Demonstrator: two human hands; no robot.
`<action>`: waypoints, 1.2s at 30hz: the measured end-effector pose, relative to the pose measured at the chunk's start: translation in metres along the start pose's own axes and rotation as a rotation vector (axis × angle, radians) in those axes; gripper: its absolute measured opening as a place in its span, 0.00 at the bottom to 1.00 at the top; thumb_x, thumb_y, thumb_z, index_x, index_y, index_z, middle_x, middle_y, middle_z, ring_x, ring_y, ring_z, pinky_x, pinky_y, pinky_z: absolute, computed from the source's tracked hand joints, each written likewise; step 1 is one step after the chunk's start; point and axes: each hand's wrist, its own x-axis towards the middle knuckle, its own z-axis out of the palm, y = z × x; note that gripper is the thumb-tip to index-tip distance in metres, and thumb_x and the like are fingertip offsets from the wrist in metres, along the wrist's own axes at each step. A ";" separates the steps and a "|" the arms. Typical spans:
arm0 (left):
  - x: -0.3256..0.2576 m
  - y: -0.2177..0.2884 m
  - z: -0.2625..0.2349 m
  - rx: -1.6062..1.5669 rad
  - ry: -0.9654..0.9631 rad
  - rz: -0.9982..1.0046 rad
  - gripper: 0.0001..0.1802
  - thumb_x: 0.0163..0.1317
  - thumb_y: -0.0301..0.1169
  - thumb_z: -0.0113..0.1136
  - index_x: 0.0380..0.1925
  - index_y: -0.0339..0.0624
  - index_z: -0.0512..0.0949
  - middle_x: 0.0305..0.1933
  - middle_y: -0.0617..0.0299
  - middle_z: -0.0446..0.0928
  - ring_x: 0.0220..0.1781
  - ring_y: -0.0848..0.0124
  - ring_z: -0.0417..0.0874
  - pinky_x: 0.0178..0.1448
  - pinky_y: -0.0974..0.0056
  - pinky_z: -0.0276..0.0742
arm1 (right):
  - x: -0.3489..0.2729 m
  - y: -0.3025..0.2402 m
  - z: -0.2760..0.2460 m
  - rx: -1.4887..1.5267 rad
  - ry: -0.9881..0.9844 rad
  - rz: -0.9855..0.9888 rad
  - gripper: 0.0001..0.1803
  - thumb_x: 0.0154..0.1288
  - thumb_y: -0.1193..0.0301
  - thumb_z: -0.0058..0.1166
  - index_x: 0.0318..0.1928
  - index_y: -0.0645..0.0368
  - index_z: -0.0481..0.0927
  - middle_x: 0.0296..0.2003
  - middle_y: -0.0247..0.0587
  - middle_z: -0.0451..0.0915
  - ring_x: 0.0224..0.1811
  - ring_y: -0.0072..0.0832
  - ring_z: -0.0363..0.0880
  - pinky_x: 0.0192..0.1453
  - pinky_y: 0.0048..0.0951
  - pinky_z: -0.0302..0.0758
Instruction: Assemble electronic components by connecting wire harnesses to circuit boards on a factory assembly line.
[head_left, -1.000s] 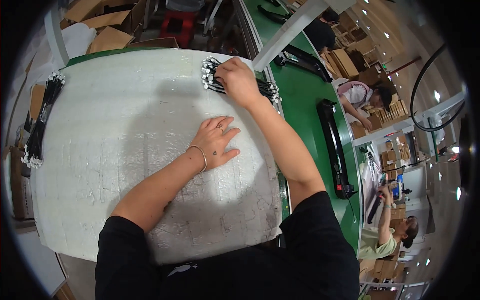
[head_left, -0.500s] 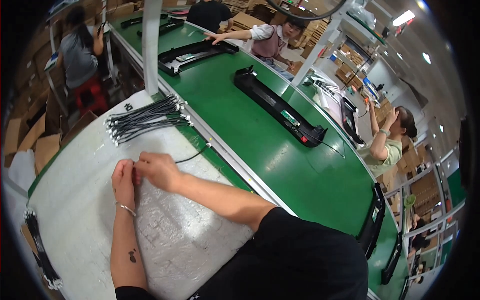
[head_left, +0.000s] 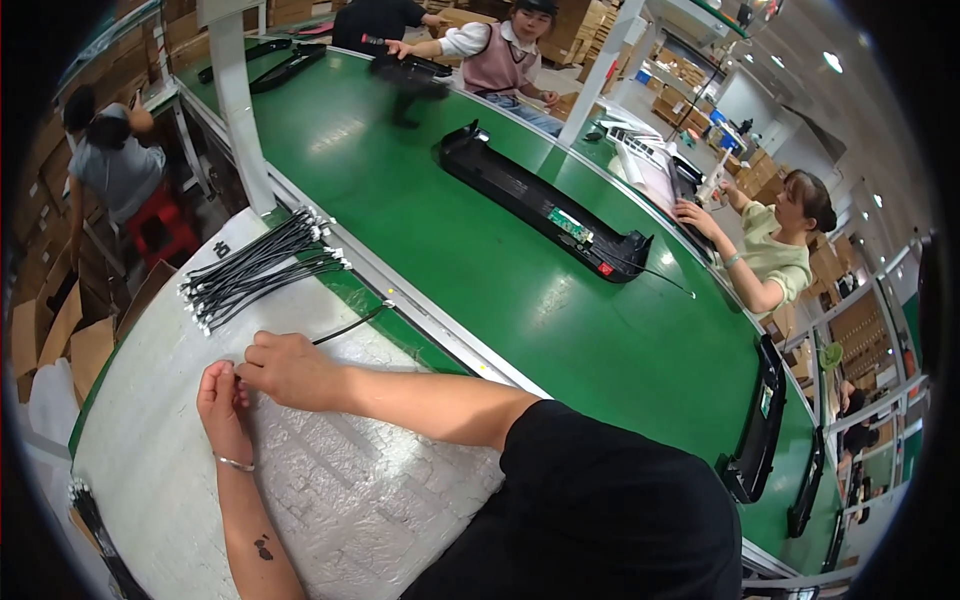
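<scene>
Over the white padded worktop [head_left: 400, 480], my two hands meet at the fingertips. My right hand [head_left: 292, 372] is closed round a black cable [head_left: 345, 325], which comes out past its knuckles and ends in a small white connector resting near the belt's edge. My left hand [head_left: 224, 408], with a bracelet at its wrist, has curled fingers pinched against the right fingertips. What sits between the left fingers is mostly hidden. Just beyond my hands lies a bundle of black cables [head_left: 260, 268] with white connectors.
A green conveyor belt [head_left: 430, 240] with a metal rail runs alongside. It carries long black housings [head_left: 530, 200], one with a green circuit board. A white post [head_left: 238, 110] rises at the far left. More cables [head_left: 100, 540] lie lower left. Co-workers sit across the belt.
The view has shifted, so my hands appear lower and further left, still together. Across the belt, a co-worker has lifted a black housing. Another has lowered their hands to the bench.
</scene>
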 end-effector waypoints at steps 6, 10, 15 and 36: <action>0.001 0.000 -0.007 -0.035 -0.109 0.032 0.06 0.66 0.33 0.53 0.36 0.43 0.74 0.27 0.72 0.71 0.27 0.83 0.67 0.32 0.77 0.64 | 0.007 -0.008 -0.013 -0.108 0.132 -0.132 0.05 0.45 0.73 0.54 0.26 0.57 0.75 0.26 0.34 0.72 0.33 0.32 0.71 0.30 0.29 0.72; 0.004 -0.005 -0.006 0.093 -0.101 0.024 0.05 0.66 0.32 0.52 0.35 0.42 0.73 0.26 0.72 0.70 0.27 0.83 0.67 0.32 0.76 0.64 | 0.001 -0.003 -0.002 -0.075 0.027 -0.011 0.05 0.45 0.72 0.53 0.26 0.58 0.75 0.27 0.35 0.73 0.34 0.33 0.72 0.33 0.31 0.73; 0.002 -0.005 -0.003 0.081 -0.143 0.030 0.05 0.66 0.31 0.52 0.36 0.41 0.72 0.27 0.71 0.70 0.27 0.83 0.67 0.32 0.76 0.65 | -0.004 0.004 0.012 -0.060 -0.034 0.084 0.05 0.45 0.71 0.53 0.24 0.57 0.74 0.27 0.36 0.74 0.35 0.34 0.72 0.35 0.32 0.73; -0.005 0.001 0.012 0.008 0.031 0.033 0.07 0.68 0.32 0.50 0.39 0.41 0.73 0.29 0.71 0.70 0.28 0.83 0.65 0.31 0.78 0.62 | 0.002 0.003 0.005 -0.054 0.130 -0.033 0.04 0.46 0.71 0.54 0.23 0.58 0.76 0.25 0.35 0.73 0.39 0.33 0.70 0.35 0.31 0.71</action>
